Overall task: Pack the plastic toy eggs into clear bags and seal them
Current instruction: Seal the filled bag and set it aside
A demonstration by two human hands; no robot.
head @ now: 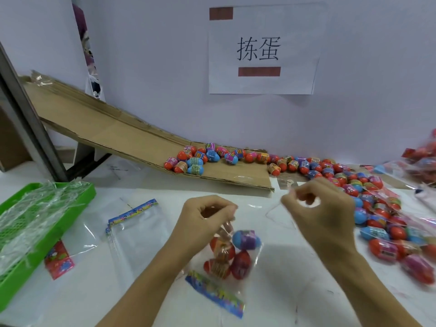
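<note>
A clear bag [226, 263] with several toy eggs inside hangs in front of me, its coloured header strip [215, 295] at the bottom. My left hand [200, 223] pinches the bag's gathered neck from above. My right hand [320, 208] is raised beside it, fingers curled, pinching a thin clear strip [286, 198]. Loose red, blue and pink eggs [382, 223] lie in a heap at the right, and more eggs [200, 159] sit at the foot of a cardboard ramp [113, 135].
Empty clear bags [136, 230] with printed headers lie on the white table to the left. A green basket [77, 204] holding clear plastic stands at the left edge. Filled bags [422, 159] are stacked far right. A paper sign [262, 50] hangs on the wall.
</note>
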